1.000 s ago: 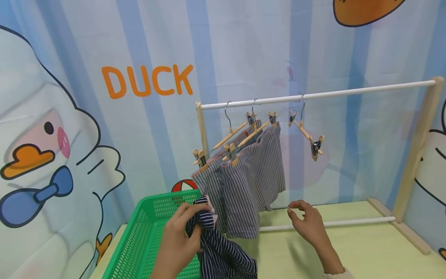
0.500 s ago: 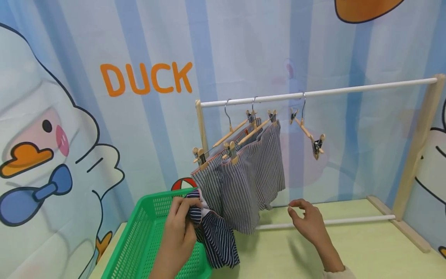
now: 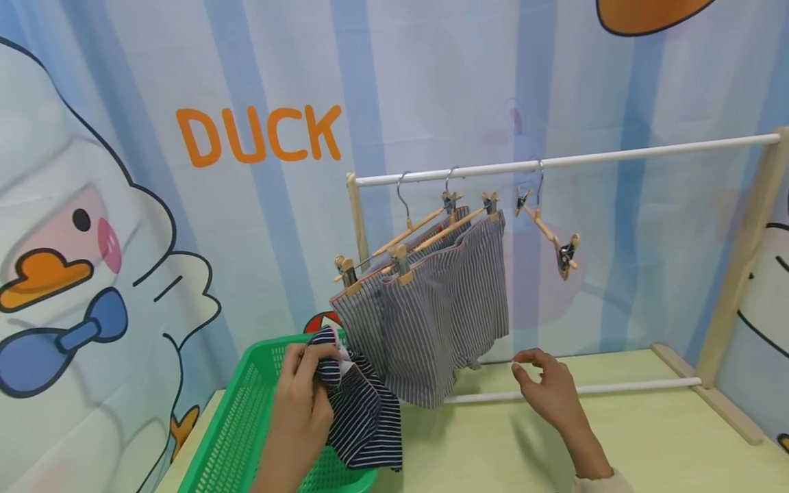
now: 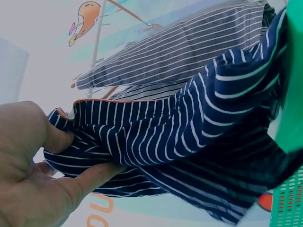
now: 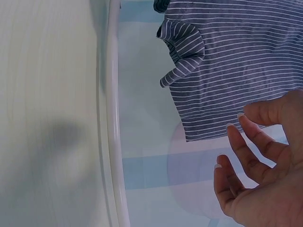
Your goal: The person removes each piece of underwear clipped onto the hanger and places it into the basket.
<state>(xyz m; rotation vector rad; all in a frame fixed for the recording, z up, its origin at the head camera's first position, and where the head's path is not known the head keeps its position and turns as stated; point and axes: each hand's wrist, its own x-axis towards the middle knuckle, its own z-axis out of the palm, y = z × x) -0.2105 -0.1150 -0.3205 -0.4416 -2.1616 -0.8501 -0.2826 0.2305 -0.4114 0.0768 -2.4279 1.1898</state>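
Note:
My left hand (image 3: 296,407) pinches a pair of navy shorts with white stripes (image 3: 370,418) by the waistband. The rest of the shorts hangs over the right side of the green basket (image 3: 243,383). In the left wrist view, thumb and fingers close on bunched striped cloth (image 4: 161,137). My right hand (image 3: 551,394) hovers above the table, holding nothing, its fingers loosely curled. Behind the hands, grey-striped shorts (image 3: 422,335) are clipped to a wooden hanger, in front of a second striped pair (image 3: 357,315). A bare clip hanger (image 3: 544,226) hangs to their right.
The hangers hook over the white rail (image 3: 653,148) of a wooden-ended rack. A lower white bar (image 3: 635,388) runs just above the pale table (image 3: 487,452). A duck-print curtain (image 3: 259,226) stands behind everything.
My left hand has moved left and slightly up with the navy shorts, which now hang more spread out. The clipped shorts have swung a little. The right hand has hardly moved.

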